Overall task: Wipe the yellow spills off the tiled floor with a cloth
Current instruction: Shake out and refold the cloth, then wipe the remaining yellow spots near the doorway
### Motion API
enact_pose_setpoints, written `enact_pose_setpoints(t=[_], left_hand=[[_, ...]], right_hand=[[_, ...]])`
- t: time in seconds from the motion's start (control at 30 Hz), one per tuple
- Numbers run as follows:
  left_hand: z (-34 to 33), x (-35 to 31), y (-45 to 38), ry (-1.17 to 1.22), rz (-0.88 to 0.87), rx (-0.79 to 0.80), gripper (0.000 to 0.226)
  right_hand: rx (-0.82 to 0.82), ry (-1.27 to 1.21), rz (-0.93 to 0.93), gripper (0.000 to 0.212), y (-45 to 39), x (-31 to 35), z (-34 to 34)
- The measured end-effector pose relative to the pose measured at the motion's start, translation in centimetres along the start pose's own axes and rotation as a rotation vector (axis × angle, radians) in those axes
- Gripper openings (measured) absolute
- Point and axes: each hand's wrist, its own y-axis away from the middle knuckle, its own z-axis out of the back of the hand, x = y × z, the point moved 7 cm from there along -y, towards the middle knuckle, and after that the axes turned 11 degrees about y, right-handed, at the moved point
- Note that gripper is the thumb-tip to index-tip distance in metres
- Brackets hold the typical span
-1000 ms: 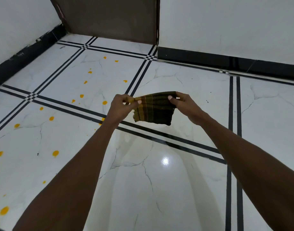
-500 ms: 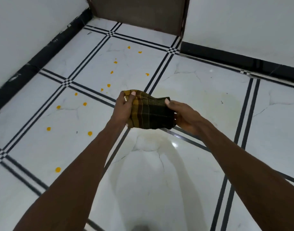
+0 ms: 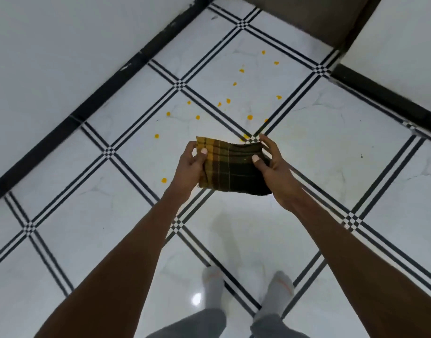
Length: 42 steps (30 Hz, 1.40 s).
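Observation:
A folded dark green and yellow plaid cloth [image 3: 234, 168] is held out flat in front of me, well above the floor. My left hand [image 3: 191, 167] grips its yellow left end, thumb on top. My right hand [image 3: 270, 164] holds the dark right end, thumb pressed on the cloth and fingers spread behind it. Several small yellow spills [image 3: 227, 101] dot the white tiled floor [image 3: 319, 147] beyond and left of the cloth, one drop [image 3: 164, 180] close to my left wrist.
A white wall with a black skirting [image 3: 107, 86] runs diagonally along the left. A brown door [image 3: 314, 18] and a second wall with skirting [image 3: 385, 103] close the far right corner. My feet in grey socks [image 3: 213, 282] stand on the tiles below.
The view has tilted down and turned, so my feet now show. The cloth has been spread flatter between both hands, and the spills now lie just beyond it.

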Motion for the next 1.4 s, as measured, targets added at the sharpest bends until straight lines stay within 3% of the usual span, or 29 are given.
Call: enact_pose_setpoints(t=[0.17,0.3,0.43,0.57,0.9,1.1,1.27,1.4], left_hand=[[7.1,-1.4,3.4,-0.052,-0.023,-0.05,0.028],[14.1,0.5,4.5,0.045,0.094,-0.11,0.028],[19.6,2.7,4.4,0.089,0.186,-0.014,0.029],[22.6,4.3,2.0,0.029,0.204,0.116,0.032],[25.8,14.9,-7.0,-0.062,0.352,0.135,0.02],[30.8,23.8,-14.2,-0.102,0.36,0.124,0.011],[36.6,28.6,-21.2,-0.385,0.171,0.075,0.015],[39.5,32.5,-28.0,-0.634,-0.001,0.05,0.016]], right_hand=[[-0.035,0.093,0.085,0.057,2.9,4.4,-7.3],[-0.088,0.071,0.075,0.058,3.9,4.6,-14.3],[-0.176,0.118,0.035,0.068,4.2,2.9,-19.3],[-0.232,0.339,0.094,0.075,3.5,1.7,-22.1],[-0.325,0.484,-0.047,0.078,-5.4,-7.0,-26.5],[-0.371,0.789,-0.172,0.096,-12.7,-14.7,-28.3],[-0.198,1.29,-0.052,0.098,-20.0,-21.8,-35.3],[0.058,1.243,-0.144,0.086,-24.1,-30.4,-43.2]])
